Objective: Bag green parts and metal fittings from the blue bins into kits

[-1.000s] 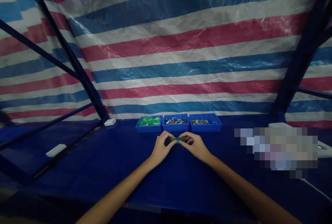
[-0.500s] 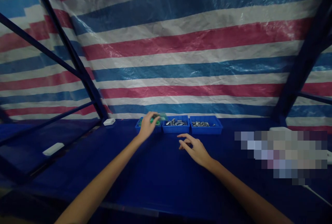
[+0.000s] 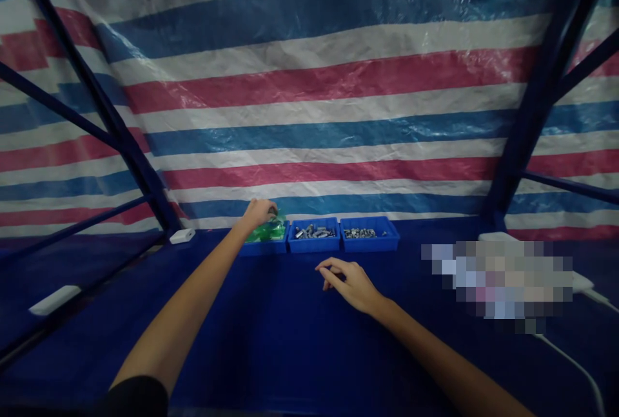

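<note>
My left hand (image 3: 258, 212) reaches out over the leftmost blue tray (image 3: 264, 248), which holds green plastic bags (image 3: 267, 233). Its fingers are curled in a pinch at the back of that tray; whatever they hold is too small to name. My right hand (image 3: 349, 283) hovers just above the blue table (image 3: 290, 333) in front of the trays, fingers loosely bent and apart, holding nothing. The middle blue tray (image 3: 314, 243) and the right blue tray (image 3: 370, 242) hold small metal parts.
A striped red, white and blue tarp (image 3: 314, 82) hangs behind the table. Dark blue frame bars (image 3: 97, 101) slant at left and right. Small white blocks (image 3: 182, 235) lie at left; a white cable (image 3: 570, 356) runs at right beside a blurred patch.
Both hands held a small green item together; the left hand then carried it to the leftmost tray and now sits at that tray's back. The right hand drew away and opened.
</note>
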The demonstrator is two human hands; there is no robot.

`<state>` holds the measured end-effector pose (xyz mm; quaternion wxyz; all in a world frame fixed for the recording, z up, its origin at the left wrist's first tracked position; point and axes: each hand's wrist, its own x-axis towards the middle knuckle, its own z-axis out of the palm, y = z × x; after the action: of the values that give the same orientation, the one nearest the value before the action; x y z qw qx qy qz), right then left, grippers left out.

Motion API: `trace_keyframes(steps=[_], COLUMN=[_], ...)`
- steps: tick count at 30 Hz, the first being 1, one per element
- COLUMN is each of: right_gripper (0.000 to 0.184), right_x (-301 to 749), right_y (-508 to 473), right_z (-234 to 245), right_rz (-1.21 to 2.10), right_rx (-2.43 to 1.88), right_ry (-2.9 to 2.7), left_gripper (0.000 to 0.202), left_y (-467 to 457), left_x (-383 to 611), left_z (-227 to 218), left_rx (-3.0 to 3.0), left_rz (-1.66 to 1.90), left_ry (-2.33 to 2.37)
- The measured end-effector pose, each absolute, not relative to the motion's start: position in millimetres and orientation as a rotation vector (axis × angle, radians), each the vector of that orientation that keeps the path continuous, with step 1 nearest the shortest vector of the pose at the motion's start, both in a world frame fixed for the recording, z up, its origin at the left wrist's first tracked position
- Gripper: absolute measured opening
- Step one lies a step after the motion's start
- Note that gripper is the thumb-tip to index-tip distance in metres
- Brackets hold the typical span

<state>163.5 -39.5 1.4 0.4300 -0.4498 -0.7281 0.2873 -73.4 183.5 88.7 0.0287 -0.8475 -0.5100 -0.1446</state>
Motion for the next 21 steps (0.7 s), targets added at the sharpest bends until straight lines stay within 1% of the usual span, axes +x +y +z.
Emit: trace_keyframes(steps=[7, 8, 12, 14, 18, 21], right_gripper=[0.024, 0.024, 0.023, 0.022, 0.020, 0.020], right_x=[164, 164, 164, 164, 164, 164], right_y=[-38, -37, -37, -38, -39, -39], right_z=[-1, -1, -1, -1, 0, -1], right_rz=[0.703, 0.702, 0.692, 0.687, 0.694, 0.706], right_rx=[-1.130, -1.133, -1.138, -1.144, -1.163, -1.164], right_ry=[-1.846, -1.850, -1.856, -1.869, -1.897, -1.907], left_gripper=[0.005, 0.007, 0.029, 0.033, 0.034, 0.031], left_y=[185, 185, 187, 190, 196, 199], left_x=[-64, -63, -64, -65, -66, -69], left_z=[85, 84, 83, 83, 81, 80], left_rx=[-2.559, -2.546, -2.554, -2.597, -2.696, -2.734], left_rz=[-0.139, -0.106, 0.030, 0.096, 0.161, 0.110], left_ry=[-1.623, -1.637, -1.665, -1.659, -1.633, -1.611])
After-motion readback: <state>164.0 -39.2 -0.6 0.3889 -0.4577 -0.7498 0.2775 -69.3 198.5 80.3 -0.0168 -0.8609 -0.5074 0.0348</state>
